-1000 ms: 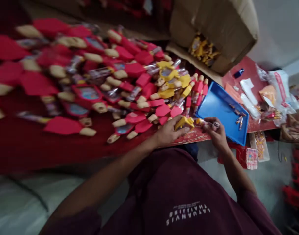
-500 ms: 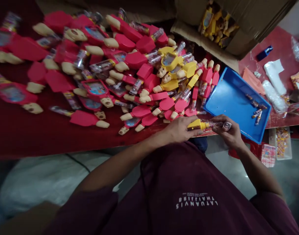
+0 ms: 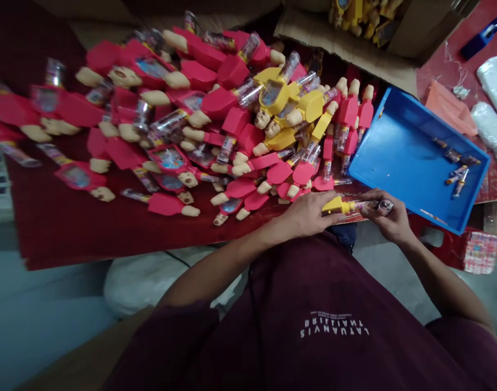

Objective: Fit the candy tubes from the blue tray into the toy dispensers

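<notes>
My left hand [image 3: 309, 215] is closed around the body of a yellow plastic toy [image 3: 333, 206], near the table's front edge. A clear tube with a printed wrapper [image 3: 360, 205] extends from the toy's collar toward the right. My right hand [image 3: 389, 217] is closed on the far end of that tube, and its rounded clear tip [image 3: 385, 206] shows above the fingers. Whether tube and toy are fully joined I cannot tell. Just beyond my hands lie pink toys [image 3: 278, 172] and several yellow toys [image 3: 312, 106], with cream animal-head ends and clear tubes.
Right of the pile stands a blue tray [image 3: 398, 163] with several small wrapped tubes [image 3: 459, 182] in it. A cardboard box [image 3: 346, 51] of yellow toys is at the back. An orange scoop-like piece [image 3: 452, 108] and plastic bags [image 3: 495, 130] lie at the right.
The camera view has shifted, so the tray and box sit further right and more of the table's left end shows. Both hands keep the same hold on the toy and tube.
</notes>
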A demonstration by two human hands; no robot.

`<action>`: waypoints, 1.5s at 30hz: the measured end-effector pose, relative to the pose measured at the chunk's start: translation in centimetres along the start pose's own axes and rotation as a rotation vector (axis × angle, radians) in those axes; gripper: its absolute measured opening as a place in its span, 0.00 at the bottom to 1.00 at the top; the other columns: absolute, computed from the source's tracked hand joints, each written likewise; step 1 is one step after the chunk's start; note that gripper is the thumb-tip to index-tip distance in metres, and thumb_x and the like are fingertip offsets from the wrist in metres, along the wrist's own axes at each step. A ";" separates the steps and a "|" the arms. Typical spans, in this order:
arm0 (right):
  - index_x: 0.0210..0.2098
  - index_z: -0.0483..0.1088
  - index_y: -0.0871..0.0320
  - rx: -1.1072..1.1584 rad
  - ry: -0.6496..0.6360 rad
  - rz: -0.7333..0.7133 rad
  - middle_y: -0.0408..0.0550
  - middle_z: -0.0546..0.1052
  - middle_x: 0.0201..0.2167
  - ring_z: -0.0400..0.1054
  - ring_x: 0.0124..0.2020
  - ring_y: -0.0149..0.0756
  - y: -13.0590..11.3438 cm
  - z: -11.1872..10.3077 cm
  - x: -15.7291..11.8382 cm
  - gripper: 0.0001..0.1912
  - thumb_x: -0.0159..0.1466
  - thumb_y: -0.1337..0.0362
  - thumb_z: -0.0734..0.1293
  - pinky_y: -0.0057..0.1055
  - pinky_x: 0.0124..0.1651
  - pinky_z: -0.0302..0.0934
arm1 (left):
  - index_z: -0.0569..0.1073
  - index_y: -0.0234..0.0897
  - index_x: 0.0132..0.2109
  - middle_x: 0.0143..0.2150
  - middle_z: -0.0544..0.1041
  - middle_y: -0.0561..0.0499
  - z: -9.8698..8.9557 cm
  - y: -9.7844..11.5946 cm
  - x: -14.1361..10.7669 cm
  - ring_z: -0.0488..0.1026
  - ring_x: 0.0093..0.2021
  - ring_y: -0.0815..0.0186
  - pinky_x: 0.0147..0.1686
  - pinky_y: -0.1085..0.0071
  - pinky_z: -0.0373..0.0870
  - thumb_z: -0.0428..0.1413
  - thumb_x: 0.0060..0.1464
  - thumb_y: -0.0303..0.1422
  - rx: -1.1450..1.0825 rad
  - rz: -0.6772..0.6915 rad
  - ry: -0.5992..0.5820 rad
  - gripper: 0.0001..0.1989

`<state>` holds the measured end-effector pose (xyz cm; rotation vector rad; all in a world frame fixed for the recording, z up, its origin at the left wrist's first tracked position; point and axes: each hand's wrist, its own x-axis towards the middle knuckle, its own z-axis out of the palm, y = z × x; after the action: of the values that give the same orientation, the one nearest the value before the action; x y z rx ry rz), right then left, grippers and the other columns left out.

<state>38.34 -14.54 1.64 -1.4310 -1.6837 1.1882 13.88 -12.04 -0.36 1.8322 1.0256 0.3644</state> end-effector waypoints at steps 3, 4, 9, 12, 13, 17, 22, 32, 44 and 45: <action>0.46 0.76 0.53 -0.055 -0.025 -0.114 0.49 0.79 0.42 0.74 0.42 0.39 -0.2 0.3 -0.3 0.12 0.63 0.61 0.72 0.37 0.44 0.68 | 0.73 0.34 0.55 0.41 0.79 0.45 0.4 -0.2 -0.5 0.77 0.42 0.58 0.43 0.65 0.71 0.55 0.62 0.48 0.078 0.036 0.041 0.24; 0.46 0.76 0.53 -0.073 -0.027 -0.143 0.49 0.79 0.42 0.74 0.42 0.39 -0.4 0.4 -0.4 0.11 0.64 0.61 0.72 0.38 0.44 0.68 | 0.72 0.34 0.55 0.42 0.79 0.44 0.5 -0.2 -0.7 0.77 0.42 0.58 0.43 0.65 0.71 0.54 0.63 0.49 0.112 0.055 0.057 0.25; 0.43 0.77 0.53 -0.099 -0.008 -0.154 0.49 0.79 0.38 0.74 0.38 0.40 -0.9 0.7 -0.7 0.10 0.63 0.59 0.73 0.38 0.41 0.69 | 0.72 0.33 0.53 0.44 0.79 0.43 1.3 0.0 -1.6 0.78 0.41 0.58 0.38 0.66 0.71 0.51 0.65 0.50 0.268 0.125 0.115 0.24; 0.43 0.77 0.54 -0.032 -0.025 -0.029 0.48 0.79 0.37 0.74 0.34 0.37 -1.0 0.9 -1.0 0.12 0.62 0.56 0.73 0.34 0.36 0.68 | 0.72 0.33 0.53 0.44 0.79 0.43 1.3 0.6 -2.1 0.78 0.41 0.58 0.35 0.68 0.69 0.52 0.65 0.47 0.400 0.140 0.131 0.21; 0.43 0.77 0.55 -0.003 -0.032 0.018 0.48 0.79 0.36 0.74 0.32 0.36 -1.0 1.0 -1.1 0.13 0.62 0.55 0.73 0.32 0.34 0.68 | 0.72 0.33 0.52 0.44 0.79 0.43 1.2 0.9 -2.3 0.78 0.41 0.58 0.34 0.68 0.69 0.54 0.65 0.44 0.444 0.146 0.125 0.19; 0.42 0.77 0.57 0.123 -0.010 0.196 0.45 0.78 0.31 0.71 0.25 0.31 -1.3 1.6 -1.4 0.18 0.59 0.52 0.75 0.30 0.28 0.66 | 0.73 0.34 0.49 0.45 0.78 0.43 0.7 1.7 -2.6 0.77 0.42 0.57 0.33 0.68 0.68 0.56 0.62 0.36 0.566 0.177 0.096 0.12; 0.39 0.76 0.60 0.276 0.037 0.335 0.42 0.74 0.24 0.68 0.21 0.29 -1.9 2.6 -0.9 0.19 0.56 0.53 0.77 0.29 0.25 0.65 | 0.73 0.34 0.50 0.41 0.77 0.43 0.5 1.8 -2.7 0.75 0.37 0.57 0.30 0.66 0.66 0.48 0.65 0.29 0.740 0.206 0.106 0.12; 0.25 0.69 0.59 0.460 -0.009 0.641 0.39 0.67 0.17 0.57 0.14 0.24 -1.0 3.7 -0.4 0.20 0.54 0.51 0.77 0.25 0.14 0.56 | 0.74 0.34 0.50 0.43 0.77 0.39 1.5 -0.3 -2.3 0.74 0.38 0.58 0.33 0.66 0.66 0.43 0.67 0.27 0.713 0.251 0.083 0.16; 0.53 0.73 0.51 -0.331 -0.118 -0.246 0.53 0.76 0.46 0.72 0.45 0.42 -1.4 1.7 -1.2 0.16 0.67 0.55 0.67 0.43 0.47 0.70 | 0.71 0.36 0.60 0.51 0.79 0.43 -0.7 -1.2 -2.1 0.77 0.46 0.56 0.42 0.65 0.70 0.53 0.63 0.51 0.279 0.110 -0.041 0.27; 0.52 0.73 0.50 -0.352 -0.150 -0.299 0.53 0.76 0.46 0.72 0.46 0.43 -1.4 1.6 -1.3 0.15 0.68 0.55 0.66 0.43 0.47 0.70 | 0.71 0.36 0.60 0.50 0.80 0.43 -0.9 -1.3 -2.1 0.77 0.45 0.56 0.43 0.65 0.70 0.54 0.62 0.51 0.220 0.094 -0.067 0.29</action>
<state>36.65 -16.16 2.37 -1.2474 -2.2075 0.8821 11.42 -12.86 -0.62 2.0812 0.9665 0.2514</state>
